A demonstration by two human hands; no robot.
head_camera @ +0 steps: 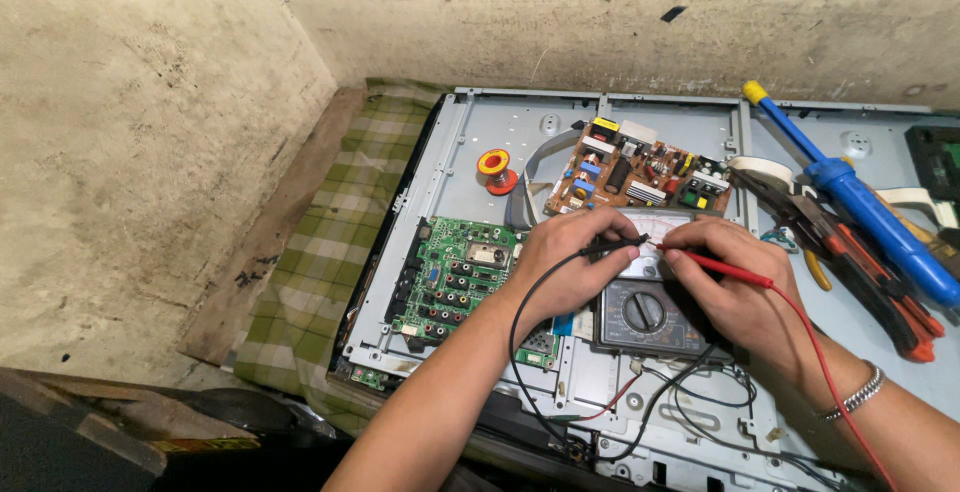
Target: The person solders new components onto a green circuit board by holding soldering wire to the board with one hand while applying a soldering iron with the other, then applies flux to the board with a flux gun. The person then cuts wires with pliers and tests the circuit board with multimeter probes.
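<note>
My left hand [565, 267] pinches a black test probe [620, 244] whose black lead loops down past my wrist. A red test probe [715, 266] is held by my right hand [740, 292], its red lead running along my forearm. The two probe tips meet above an analogue multimeter [640, 307] with a round dial, which lies on the metal back panel [470, 147] of an opened flat television. A green circuit board [455, 277] sits just left of my left hand. Beyond the meter is a brown power board [635, 172].
A red and yellow solder spool [496, 169] stands on the panel. At the right lie a blue desoldering pump [870, 212], orange-handled pliers [870, 277] and a tape roll [760, 170]. A green checked cloth [330, 242] lies under the panel. Stained walls close in the left and back.
</note>
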